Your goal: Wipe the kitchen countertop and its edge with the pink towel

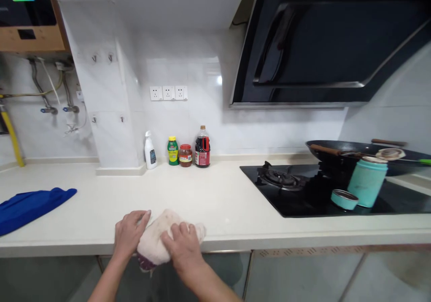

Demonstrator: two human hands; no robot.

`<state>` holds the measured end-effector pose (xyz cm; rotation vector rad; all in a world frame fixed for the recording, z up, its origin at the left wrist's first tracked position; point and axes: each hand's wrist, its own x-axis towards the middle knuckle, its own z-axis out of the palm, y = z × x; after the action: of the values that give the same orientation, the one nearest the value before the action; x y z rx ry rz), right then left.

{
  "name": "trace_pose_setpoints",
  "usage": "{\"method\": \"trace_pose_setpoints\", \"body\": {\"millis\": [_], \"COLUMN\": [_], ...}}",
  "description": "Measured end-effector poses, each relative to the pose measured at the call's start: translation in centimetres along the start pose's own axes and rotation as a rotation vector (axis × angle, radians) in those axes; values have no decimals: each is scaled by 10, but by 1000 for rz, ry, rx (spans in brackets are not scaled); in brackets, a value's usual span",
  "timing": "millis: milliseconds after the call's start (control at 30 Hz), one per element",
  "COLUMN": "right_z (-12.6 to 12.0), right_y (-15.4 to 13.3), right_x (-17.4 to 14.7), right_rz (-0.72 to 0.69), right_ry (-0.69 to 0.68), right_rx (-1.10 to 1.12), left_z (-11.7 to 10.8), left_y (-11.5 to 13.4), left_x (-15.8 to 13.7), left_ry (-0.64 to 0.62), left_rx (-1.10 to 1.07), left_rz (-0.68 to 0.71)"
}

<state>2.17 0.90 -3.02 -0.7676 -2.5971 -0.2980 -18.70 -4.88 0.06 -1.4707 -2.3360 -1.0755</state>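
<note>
A whitish cloth [158, 235] with a dark purple patch at its lower corner lies bunched at the counter's front edge, partly hanging over it. My left hand [129, 230] is at the cloth's left side, with its fingers bent against that edge; its fingertips are partly hidden. On the cloth's right part, my right hand [184, 247] presses down with curled fingers gripping the fabric. Some of the cloth is hidden under my right hand.
A blue cloth [33, 205] lies on the left. A white spray bottle [150, 151], green bottle [173, 151], red-lidded jar [185, 156] and dark sauce bottle [202, 149] line the wall. The gas stove [286, 203] bears a wok [357, 147], teal canister [367, 183] and its lid [344, 199].
</note>
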Motion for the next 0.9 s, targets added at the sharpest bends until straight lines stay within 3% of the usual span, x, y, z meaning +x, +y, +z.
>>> {"method": "trace_pose_setpoints", "body": {"millis": [100, 233, 367, 567, 667, 767, 900], "right_z": [-3, -11, -9, -16, -25, -25, -16], "right_y": [-3, 35, 108, 245, 290, 300, 258], "right_x": [2, -28, -82, -184, -219, -226, -192], "right_rz": [-59, -61, 19, 270, 337, 367, 302], "right_ry": [39, 62, 57, 42, 27, 46, 36], "right_rx": [14, 16, 6, -157, -226, -296, -328], "left_z": [0, -1, -2, 0, 2, 3, 5], "left_y": [-4, 0, 5, 8, 11, 15, 20], "left_x": [3, 2, 1, -1, -2, -3, -5], "left_ry": [-12, -9, -33, -10, 2, 12, 25], "left_rx": [-7, 66, 99, 126, 153, 179, 199], "left_rz": [-15, -8, -26, -6, -1, 1, -1]}}
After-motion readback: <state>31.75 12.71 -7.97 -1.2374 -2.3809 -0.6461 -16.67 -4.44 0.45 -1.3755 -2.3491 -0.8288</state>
